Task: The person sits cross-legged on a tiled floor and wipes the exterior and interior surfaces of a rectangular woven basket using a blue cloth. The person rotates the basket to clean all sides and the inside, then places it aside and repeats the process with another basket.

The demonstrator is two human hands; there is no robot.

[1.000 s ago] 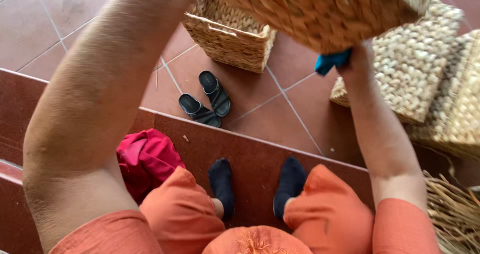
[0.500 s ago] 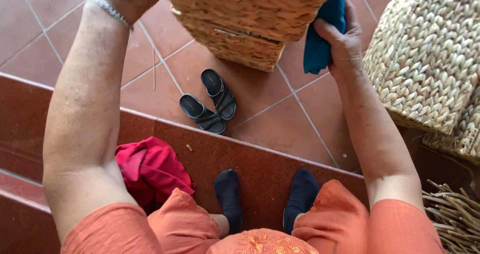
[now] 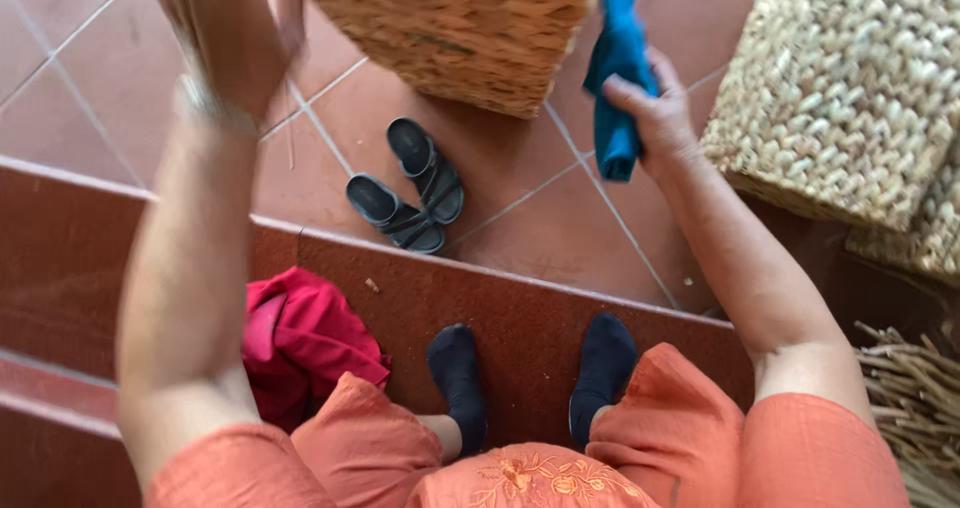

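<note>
A: How much room is there around the woven basket [image 3: 470, 28]?

B: Open tiled floor [image 3: 560, 238] lies below it; a larger woven basket [image 3: 850, 98] crowds the right edge, and sandals [image 3: 408, 196] sit near the step.

A: Anything cut off?

B: The basket's top leaves the frame. The left hand [image 3: 235, 33] is blurred, fingers spread, beside it.

A: And the right hand [image 3: 655, 118]?

B: It is closed around a blue cloth [image 3: 615, 68], just beside the basket's straw-coloured wall.

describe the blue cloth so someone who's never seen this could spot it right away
Start at the big woven basket at the top of the view, over the reddish tiled floor. Just off its right edge, the right hand grips a teal-blue cloth that hangs bunched and upright. It is the only blue fabric; the other loose cloth, the red bundle on the step, lies beside the left knee.
</note>
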